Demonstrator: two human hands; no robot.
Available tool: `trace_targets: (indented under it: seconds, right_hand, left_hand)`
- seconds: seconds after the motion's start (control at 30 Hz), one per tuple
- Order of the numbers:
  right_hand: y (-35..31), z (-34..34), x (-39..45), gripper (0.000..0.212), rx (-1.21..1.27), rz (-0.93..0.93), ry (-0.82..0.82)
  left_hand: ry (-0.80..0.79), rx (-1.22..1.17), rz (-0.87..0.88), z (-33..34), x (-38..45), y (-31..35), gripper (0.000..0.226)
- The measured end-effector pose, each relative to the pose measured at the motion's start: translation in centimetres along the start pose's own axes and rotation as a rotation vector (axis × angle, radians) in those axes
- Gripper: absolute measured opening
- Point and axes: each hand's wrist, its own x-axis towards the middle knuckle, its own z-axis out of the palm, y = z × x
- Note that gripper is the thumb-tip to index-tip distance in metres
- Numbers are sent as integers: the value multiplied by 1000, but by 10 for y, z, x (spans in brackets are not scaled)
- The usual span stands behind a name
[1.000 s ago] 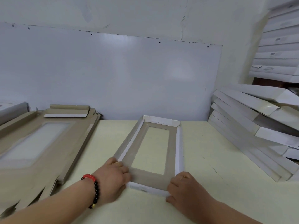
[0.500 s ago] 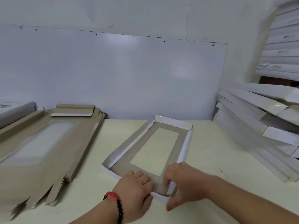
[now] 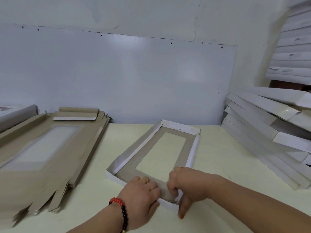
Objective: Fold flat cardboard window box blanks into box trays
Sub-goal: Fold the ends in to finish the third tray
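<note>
A cardboard window box tray [image 3: 181, 142], brown inside with white outer walls and a rectangular window, lies angled on the cream table [image 3: 218, 165]. Its far and right walls stand up; the left wall leans outward. My left hand [image 3: 141, 195], with a red and black bead bracelet, grips the tray's near wall next to the right corner. My right hand [image 3: 186, 185] pinches that near right corner, fingers curled inside the wall and thumb down its outside.
A stack of flat brown window box blanks [image 3: 43, 153] lies on the left of the table. Folded white boxes [image 3: 269, 135] lean in a pile at the right, with more stacked above [image 3: 292, 61]. A white panel [image 3: 117, 78] lines the wall behind.
The tray has turned so its near end swings left. Both hands have come together from the two near corners onto the near right corner.
</note>
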Motion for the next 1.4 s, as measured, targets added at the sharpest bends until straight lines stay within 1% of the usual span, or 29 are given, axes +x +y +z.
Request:
trace_targets:
  seconds: [0.17, 0.37, 0.5, 0.6, 0.73, 0.83, 0.9, 0.97, 1.03, 1.1, 1.2, 1.23, 1.3, 1.4]
  right_hand:
    - [-3, -3, -2, 49, 30, 3, -24]
    - [-8, -7, -3, 50, -7, 6, -42]
    - [-10, -7, -9, 45, 81, 69, -31]
    - [-14, -7, -14, 36, 109, 37, -25]
    - [-20, -7, -21, 35, 72, 24, -11]
    - [-25, -7, -25, 32, 76, 33, -5]
    - [-28, -6, -27, 30, 102, 46, 2]
    - [-29, -5, -28, 29, 120, 57, -2]
    - [-29, -4, -29, 29, 127, 54, -12]
    - [-29, -4, -29, 31, 145, 54, -23]
    - [-28, -5, -29, 32, 162, 61, -21]
    - [-27, -4, -29, 31, 167, 56, -11]
    - [-28, -3, -30, 28, 194, 52, 29]
    - [-28, 0, -32, 25, 215, 47, 102]
  left_hand:
    - [-37, 54, 65, -1, 3, 2, 7]
    - [-106, 87, 68, -2, 5, 5, 16]
    - [-221, 43, 13, -6, 6, 5, 22]
    - [-281, -24, -100, -4, 11, 7, 33]
    - [-331, -19, -143, -2, 20, 11, 38]
    - [-346, -29, -169, -1, 20, 10, 37]
    - [-339, -5, -151, 0, 20, 10, 39]
    - [-272, -53, -117, -3, 17, 10, 44]
    - [-162, -139, -39, -4, 15, 10, 50]
    - [-117, -229, -35, -5, 15, 14, 51]
    - [-177, -376, -130, -6, 20, 16, 40]
    - [-176, -360, -155, -4, 21, 17, 37]
    - [-191, -258, -165, -1, 24, 17, 35]
    - [-301, -189, -175, -5, 33, 19, 37]
